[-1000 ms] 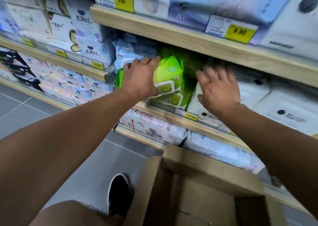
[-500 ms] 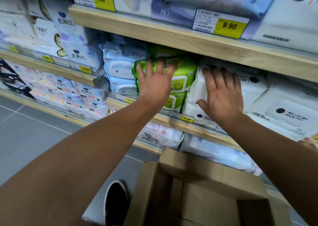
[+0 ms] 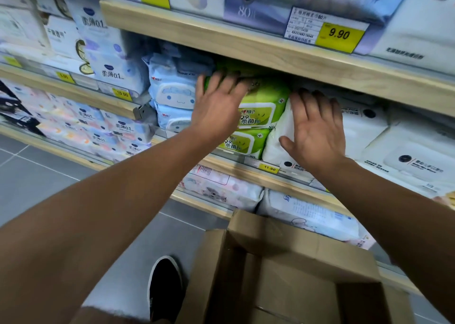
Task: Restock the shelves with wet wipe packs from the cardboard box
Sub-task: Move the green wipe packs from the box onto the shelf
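Both hands lie flat and open, the left hand on the top green pack (soft, squishy, likely light; best held by its sides) on the shelf, the right hand on a white pack.

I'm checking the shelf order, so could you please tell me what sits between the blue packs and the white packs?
In the head view, green packs sit stacked between blue packs and white packs.

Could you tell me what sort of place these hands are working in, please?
Most likely a shop aisle. Light wooden shelves carry yellow price tags, packaged green wet wipe packs are stacked in rows, and an open brown cardboard box stands on the grey tiled floor.
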A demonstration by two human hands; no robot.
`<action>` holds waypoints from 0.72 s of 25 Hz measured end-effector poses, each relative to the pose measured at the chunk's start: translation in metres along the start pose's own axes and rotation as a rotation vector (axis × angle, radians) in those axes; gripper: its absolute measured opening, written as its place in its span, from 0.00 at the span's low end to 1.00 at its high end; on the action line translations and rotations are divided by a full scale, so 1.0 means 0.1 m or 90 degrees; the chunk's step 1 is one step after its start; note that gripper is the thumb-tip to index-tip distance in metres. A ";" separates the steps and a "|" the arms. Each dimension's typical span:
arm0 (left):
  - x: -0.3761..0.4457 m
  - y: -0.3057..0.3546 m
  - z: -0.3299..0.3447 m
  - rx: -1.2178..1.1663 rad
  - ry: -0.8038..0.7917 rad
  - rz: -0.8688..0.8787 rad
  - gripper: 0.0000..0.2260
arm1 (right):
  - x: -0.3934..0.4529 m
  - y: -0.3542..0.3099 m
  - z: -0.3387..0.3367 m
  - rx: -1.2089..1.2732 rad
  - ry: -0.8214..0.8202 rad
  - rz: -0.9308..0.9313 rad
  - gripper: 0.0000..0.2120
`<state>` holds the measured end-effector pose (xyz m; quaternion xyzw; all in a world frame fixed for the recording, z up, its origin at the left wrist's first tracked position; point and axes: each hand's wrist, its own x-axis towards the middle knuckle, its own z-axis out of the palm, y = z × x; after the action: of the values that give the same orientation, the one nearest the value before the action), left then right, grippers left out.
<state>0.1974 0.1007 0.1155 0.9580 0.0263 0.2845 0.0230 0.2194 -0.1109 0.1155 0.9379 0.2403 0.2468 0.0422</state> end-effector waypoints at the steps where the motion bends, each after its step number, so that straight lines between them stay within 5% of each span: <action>1: -0.08 -0.11 -0.01 0.010 0.007 -0.025 0.30 | 0.03 -0.08 -0.01 0.001 0.004 -0.011 0.41; 5: -0.21 -0.33 0.03 -0.068 -0.106 -0.075 0.29 | 0.32 -0.44 -0.06 0.004 -0.022 -0.059 0.40; 8: -0.15 -0.33 0.08 -0.101 -0.077 -0.053 0.28 | 0.55 -0.55 -0.03 -0.029 -0.086 -0.059 0.38; 13: 0.11 -0.50 0.26 -0.019 -0.028 0.013 0.28 | 0.55 -0.52 0.09 -0.099 -0.031 -0.048 0.32; 18: 0.27 -0.64 0.24 -0.032 -0.092 0.042 0.30 | 0.70 -0.63 0.08 -0.068 -0.039 -0.014 0.29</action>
<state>0.2307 0.1654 0.1058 0.9756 -0.0141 0.2156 0.0399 0.2496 -0.0224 0.1270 0.9386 0.2360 0.2300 0.1022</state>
